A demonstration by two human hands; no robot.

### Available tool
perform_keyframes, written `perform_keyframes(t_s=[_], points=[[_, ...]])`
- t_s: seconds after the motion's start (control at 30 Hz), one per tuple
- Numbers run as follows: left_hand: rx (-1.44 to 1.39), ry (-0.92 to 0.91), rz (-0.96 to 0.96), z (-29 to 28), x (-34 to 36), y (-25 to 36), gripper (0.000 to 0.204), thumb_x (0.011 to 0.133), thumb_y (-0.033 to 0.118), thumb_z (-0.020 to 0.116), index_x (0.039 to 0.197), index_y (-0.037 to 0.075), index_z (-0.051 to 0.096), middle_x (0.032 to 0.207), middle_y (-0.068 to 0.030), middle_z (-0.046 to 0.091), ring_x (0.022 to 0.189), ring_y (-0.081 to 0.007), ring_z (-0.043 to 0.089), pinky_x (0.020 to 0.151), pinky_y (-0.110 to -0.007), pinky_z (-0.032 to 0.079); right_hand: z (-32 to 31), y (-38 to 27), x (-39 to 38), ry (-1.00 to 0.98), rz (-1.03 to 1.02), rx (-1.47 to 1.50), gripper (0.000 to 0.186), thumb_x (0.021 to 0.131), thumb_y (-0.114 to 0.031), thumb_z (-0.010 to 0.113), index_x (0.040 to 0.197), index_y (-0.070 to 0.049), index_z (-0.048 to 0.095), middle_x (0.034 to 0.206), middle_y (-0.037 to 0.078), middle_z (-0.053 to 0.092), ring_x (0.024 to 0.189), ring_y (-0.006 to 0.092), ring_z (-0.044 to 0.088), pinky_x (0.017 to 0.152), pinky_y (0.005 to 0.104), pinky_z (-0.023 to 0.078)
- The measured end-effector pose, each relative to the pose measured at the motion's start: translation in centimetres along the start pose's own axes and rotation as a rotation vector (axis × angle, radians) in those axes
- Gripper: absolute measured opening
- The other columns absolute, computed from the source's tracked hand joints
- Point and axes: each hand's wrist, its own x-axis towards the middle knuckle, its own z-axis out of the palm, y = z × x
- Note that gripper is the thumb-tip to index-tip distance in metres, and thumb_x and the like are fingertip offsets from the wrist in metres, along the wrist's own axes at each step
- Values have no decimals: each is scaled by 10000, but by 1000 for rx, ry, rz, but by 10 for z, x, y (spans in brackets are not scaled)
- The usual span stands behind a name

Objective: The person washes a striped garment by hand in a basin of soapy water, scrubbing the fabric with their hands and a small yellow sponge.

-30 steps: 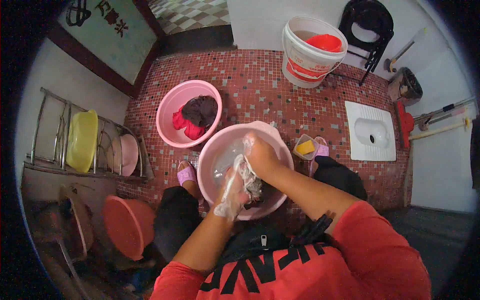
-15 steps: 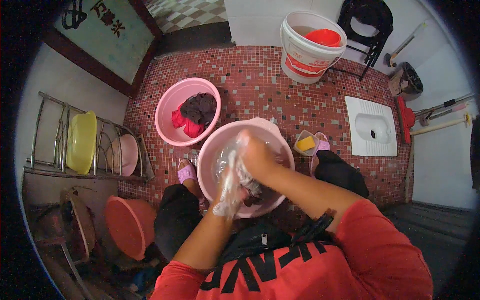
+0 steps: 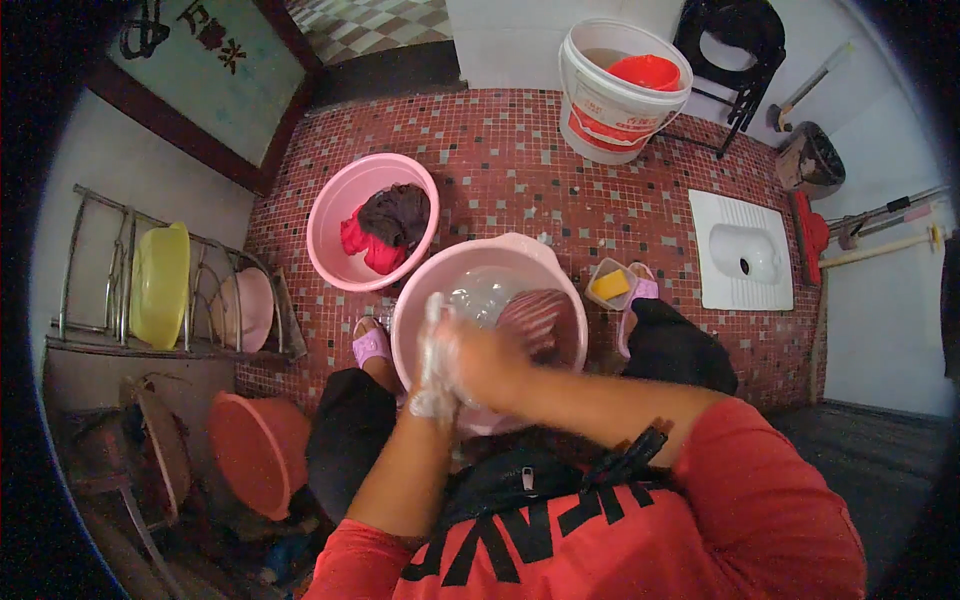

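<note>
Round pink basin (image 3: 470,262), sudsy hands (image 3: 462,362)

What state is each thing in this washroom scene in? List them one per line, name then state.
Left hand: soapy, over the near basin, blurred.
Right hand: pressed against the left hand, blurred.
Near basin: holds water and a striped cloth.
Far basin: holds dark and red clothes.
White bucket: open, red scoop inside.
Soap dish: holds yellow soap.
Orange basin: tipped on edge.

Red mosaic-tile floor (image 3: 500,150), two pink basins (image 3: 330,215) (image 3: 560,270), white bucket (image 3: 610,110), soap dish (image 3: 610,285)
</note>
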Motion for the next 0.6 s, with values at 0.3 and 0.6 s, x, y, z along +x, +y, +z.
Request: perform_keyframes(t_s=[0.3, 0.6], points=[[-168, -124, -170, 32, -20, -6, 256, 867, 311, 467, 970, 87, 535, 789, -10, 552, 674, -155, 544, 500, -285, 463, -8, 49, 38, 344, 104, 15, 157, 781, -112, 495, 925, -51, 506, 801, 195, 581, 736, 356, 572, 617, 428, 450], [284, 90, 286, 77, -36, -27, 278, 871, 318, 464, 1004, 82, 524, 825, -29, 549, 662, -150, 537, 518, -282, 457, -19, 70, 45, 172, 192, 115, 144, 785, -144, 482, 891, -53, 517, 795, 181, 584, 740, 369, 569, 648, 442, 453]])
